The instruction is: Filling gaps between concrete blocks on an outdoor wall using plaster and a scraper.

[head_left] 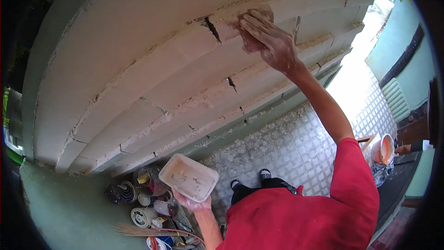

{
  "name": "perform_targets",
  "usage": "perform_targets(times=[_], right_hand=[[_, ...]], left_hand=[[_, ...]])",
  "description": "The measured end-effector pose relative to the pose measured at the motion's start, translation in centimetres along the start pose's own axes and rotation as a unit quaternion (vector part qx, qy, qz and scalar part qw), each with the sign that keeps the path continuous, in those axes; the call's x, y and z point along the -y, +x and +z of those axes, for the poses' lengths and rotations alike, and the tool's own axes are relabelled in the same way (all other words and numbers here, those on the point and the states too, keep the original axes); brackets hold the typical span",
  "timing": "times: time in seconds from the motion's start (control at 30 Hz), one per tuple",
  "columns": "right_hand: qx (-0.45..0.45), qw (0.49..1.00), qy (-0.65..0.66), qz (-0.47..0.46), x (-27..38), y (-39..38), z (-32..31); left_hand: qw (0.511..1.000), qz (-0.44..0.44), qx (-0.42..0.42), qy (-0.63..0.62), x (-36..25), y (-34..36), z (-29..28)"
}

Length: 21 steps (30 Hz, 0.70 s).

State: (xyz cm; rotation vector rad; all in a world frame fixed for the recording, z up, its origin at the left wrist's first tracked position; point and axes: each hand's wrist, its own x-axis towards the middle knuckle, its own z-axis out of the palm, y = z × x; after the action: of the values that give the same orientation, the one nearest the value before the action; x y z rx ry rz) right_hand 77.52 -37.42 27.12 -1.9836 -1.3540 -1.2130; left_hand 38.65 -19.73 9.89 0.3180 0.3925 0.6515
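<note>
Lower centre, the left hand [193,203] grasps a tub [189,177]; upper centre, the right hand [274,41] clasps a flat piece [251,44] against the wall [185,52].

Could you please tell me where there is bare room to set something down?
The pale-specked tiled floor looks open between the block wall and the person's feet. Lower left is crowded: containers and straw bristles lie jumbled beside the white tray in the left hand. An orange-lined bucket takes up room at far right.
</note>
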Motion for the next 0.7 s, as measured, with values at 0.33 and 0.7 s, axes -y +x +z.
perform_targets(times=[0.33, 0.7], right_hand=[[0.133, 0.99, 0.015, 0.039, 0.4, -5.4, 0.4], [-0.06, 0.84, 0.289, 0.455, 2.9, -2.6, 1.6]], left_hand=[[1.0, 0.01, 0.001, -0.001, 1.4, 0.1, 1.9], [1.0, 0.027, 0.015, -0.004, 0.4, -0.2, 1.2]])
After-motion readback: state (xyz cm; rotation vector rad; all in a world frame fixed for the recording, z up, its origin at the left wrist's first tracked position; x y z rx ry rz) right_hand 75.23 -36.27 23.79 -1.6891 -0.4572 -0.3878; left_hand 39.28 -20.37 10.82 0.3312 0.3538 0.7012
